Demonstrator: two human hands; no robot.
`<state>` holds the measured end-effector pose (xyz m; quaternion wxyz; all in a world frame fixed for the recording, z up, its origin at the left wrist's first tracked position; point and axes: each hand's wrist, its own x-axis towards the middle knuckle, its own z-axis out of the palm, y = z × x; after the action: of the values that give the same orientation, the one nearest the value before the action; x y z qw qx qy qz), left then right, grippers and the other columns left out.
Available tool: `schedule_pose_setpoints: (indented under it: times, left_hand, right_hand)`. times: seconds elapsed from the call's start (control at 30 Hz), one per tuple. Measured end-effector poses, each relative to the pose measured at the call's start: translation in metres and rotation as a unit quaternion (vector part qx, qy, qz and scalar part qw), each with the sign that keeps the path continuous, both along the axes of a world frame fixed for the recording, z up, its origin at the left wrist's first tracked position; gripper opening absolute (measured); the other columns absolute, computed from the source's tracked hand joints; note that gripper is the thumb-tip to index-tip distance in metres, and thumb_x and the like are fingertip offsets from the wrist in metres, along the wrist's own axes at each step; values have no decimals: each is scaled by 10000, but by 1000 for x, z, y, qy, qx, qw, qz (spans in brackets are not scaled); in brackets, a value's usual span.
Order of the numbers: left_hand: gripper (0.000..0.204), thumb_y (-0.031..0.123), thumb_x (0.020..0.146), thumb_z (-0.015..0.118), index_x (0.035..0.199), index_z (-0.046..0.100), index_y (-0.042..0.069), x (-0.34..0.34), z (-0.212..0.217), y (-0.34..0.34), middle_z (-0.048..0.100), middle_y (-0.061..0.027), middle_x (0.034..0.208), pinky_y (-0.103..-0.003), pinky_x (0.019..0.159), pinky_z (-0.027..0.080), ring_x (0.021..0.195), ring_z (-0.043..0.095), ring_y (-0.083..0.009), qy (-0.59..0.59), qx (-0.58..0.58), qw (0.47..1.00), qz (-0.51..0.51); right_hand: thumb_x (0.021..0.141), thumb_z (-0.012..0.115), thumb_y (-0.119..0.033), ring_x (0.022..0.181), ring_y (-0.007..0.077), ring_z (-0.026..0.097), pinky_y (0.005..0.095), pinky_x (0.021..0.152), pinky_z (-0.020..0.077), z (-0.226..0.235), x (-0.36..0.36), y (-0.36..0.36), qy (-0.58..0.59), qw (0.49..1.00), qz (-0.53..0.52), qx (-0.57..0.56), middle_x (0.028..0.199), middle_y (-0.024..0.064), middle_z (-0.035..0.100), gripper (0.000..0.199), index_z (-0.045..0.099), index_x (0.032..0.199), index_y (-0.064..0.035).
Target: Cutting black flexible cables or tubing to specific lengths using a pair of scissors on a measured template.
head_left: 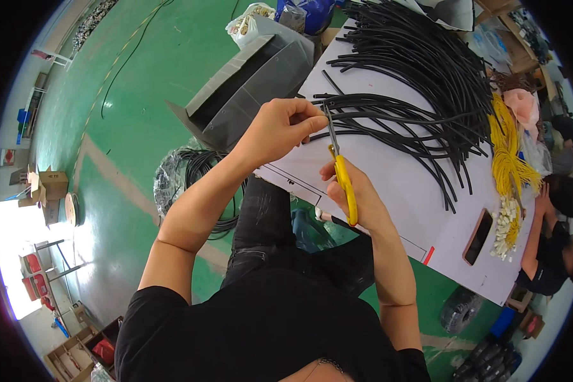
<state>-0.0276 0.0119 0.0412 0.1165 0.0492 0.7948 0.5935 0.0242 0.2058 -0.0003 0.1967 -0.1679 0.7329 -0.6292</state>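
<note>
My left hand [279,131] is closed in a pinch at the table's left edge, on the end of a black tube [363,115]. The fingers cover most of that end. In my right hand [365,198] is a pair of scissors [344,183] with yellow handles, blades pointing away from me. The blade tips meet the tube right beside my left fingertips; whether they have cut into it I cannot tell. Several loose black tubes [398,144] fan out to the right of the scissors. Behind them lies a thick bundle of black tubes [420,51].
On the white table [388,197], a phone [478,236] lies near the right edge, below yellow cords [504,137] with white connectors. A grey box [251,86] stands open at the left. Coiled black cable [200,169] sits below it. Another person's arm [536,235] rests at the far right.
</note>
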Motion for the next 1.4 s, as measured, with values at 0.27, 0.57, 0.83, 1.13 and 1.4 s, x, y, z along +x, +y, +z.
schedule_pose_setpoints:
  times: [0.27,0.57,0.83,1.13,1.4]
  left_hand:
    - [224,200,841,585,716,567,15,7,-9,1,483,38,587,-187,475,348,532,438,-27,44,-11,999,-9]
    - [253,28,861,479,1106,509,-30,91,22,25,474,-10,753,-193,587,388,655,465,-74,-53,124,989,-60]
    - [265,49,880,501,1130,443,-19,99,9,30,545,-55,808,-229,601,459,687,548,-114,-142,219,957,-124]
    - [182,129,812,635,910,616,-24,109,-14,-21,587,-17,735,-208,578,417,640,521,-74,-122,19,973,-193]
    - [121,94,786,647,809,611,-20,81,-31,-76,543,31,699,-198,597,390,659,485,-46,-71,-143,974,-158]
  right_hand:
    - [822,603,-186,449,58,451,201,396,348,-2,10,0,-208,970,-105,-68,574,-6,493,150,572,847,-41]
    - [820,613,-112,457,59,474,186,410,364,6,59,-24,-93,927,-234,-278,674,15,542,166,548,943,-20]
    - [834,598,-117,504,51,481,186,440,363,1,78,-9,-40,940,-202,-273,666,11,549,168,556,959,-13]
    - [834,561,-128,524,87,506,215,475,408,-11,127,52,150,847,-508,-52,652,5,543,88,546,842,-42]
    - [828,607,-95,554,111,476,261,495,405,-45,175,126,-7,612,-699,-371,660,-1,452,163,445,843,-98]
